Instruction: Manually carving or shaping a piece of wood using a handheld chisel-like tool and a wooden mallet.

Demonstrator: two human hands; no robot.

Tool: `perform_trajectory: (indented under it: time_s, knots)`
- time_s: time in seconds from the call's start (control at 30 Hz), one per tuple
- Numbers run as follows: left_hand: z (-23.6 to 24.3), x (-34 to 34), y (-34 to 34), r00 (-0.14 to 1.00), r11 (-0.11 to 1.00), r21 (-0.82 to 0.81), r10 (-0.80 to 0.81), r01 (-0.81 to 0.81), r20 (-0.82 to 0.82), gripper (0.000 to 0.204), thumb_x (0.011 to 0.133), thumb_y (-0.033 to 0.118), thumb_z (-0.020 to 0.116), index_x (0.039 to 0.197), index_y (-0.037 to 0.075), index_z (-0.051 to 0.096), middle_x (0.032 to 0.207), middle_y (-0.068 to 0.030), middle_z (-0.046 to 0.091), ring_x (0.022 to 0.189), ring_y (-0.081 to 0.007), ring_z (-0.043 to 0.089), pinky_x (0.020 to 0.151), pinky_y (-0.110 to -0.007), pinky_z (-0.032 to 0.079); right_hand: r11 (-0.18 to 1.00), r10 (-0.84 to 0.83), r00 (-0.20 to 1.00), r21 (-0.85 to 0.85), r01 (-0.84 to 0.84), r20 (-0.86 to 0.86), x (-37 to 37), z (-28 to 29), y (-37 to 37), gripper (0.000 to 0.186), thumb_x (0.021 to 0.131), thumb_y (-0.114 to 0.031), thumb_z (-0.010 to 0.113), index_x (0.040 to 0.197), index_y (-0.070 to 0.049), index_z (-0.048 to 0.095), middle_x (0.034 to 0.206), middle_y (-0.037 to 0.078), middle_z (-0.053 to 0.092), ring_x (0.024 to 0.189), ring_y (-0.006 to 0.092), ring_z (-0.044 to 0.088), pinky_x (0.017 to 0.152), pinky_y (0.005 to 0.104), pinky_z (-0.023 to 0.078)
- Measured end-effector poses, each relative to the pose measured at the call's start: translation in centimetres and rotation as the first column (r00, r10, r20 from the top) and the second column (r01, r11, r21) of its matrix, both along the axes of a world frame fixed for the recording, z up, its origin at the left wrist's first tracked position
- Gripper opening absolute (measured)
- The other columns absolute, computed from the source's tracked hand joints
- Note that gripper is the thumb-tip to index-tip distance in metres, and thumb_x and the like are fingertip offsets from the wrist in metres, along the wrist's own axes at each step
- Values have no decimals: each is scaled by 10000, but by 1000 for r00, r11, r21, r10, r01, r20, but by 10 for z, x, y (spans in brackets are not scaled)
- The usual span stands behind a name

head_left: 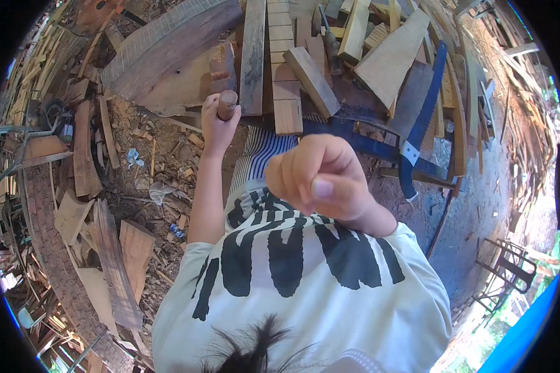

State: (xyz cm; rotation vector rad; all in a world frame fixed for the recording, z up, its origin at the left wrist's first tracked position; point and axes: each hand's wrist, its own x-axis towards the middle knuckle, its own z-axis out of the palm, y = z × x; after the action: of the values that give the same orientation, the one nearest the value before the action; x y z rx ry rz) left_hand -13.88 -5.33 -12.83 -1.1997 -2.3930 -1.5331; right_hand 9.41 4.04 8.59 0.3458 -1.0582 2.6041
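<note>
My left hand is wrapped around a round wooden handle, whose blunt end faces up. Whatever the handle belongs to is hidden below the fist. Close in front of my chest, my right hand is raised with its fingers curled and the thumb pressed against them. Anything inside that pinch is too small or hidden to make out. Beyond my hands, a long squared strip of wood with cross lines points toward me. A short wooden block lies slantwise beside it.
At the right lies a saw-like tool with a long blue blade and dark curved handle. Offcuts and boards are piled at the far right. A thick timber lies far left. Wood scraps and planks litter the left ground.
</note>
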Motion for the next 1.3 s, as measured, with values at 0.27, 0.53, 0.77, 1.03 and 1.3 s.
perform_trajectory:
  time_s: [0.27,0.53,0.77,1.03,1.3]
  knots:
    - [4,1,2,1000,1000,-4,-21,21,6,253,802,135,814,989,14,694,1123,-120,632,1077,-313,600,932,-394,486,807,-17,987,585,-81,160,1,-7,8,126,944,-89,675,923,34,657,778,73,649,724,154,613,689,307,490]
    - [14,25,6,945,976,-36,198,-214,-259,322,765,234,896,931,48,691,1420,-155,463,1319,-410,383,1100,-561,298,635,-336,850,764,-113,405,-1,-54,2,160,974,-106,654,994,53,656,810,88,673,757,120,624,723,299,524]
    - [96,69,-27,971,991,115,-41,69,-234,310,737,344,890,836,146,673,1356,-135,562,1297,-400,447,1109,-537,315,281,-543,840,941,189,-6,-8,-74,11,638,844,-180,772,1379,14,484,1288,230,601,1193,350,626,1034,426,477]
    - [106,65,-13,950,925,224,-285,307,-124,825,736,689,790,1243,80,559,1345,-162,553,1250,-373,479,1110,-520,288,788,-295,838,613,-59,459,-7,-96,12,410,794,-15,783,1161,9,602,1022,71,688,963,141,662,856,315,532]
    - [-7,7,-6,787,928,-165,370,-333,494,837,859,491,808,1324,-90,426,1234,-241,544,1230,-310,524,1016,-464,437,800,-556,660,541,260,505,31,-109,32,186,871,-31,756,921,-52,578,811,24,623,724,93,595,652,258,480]
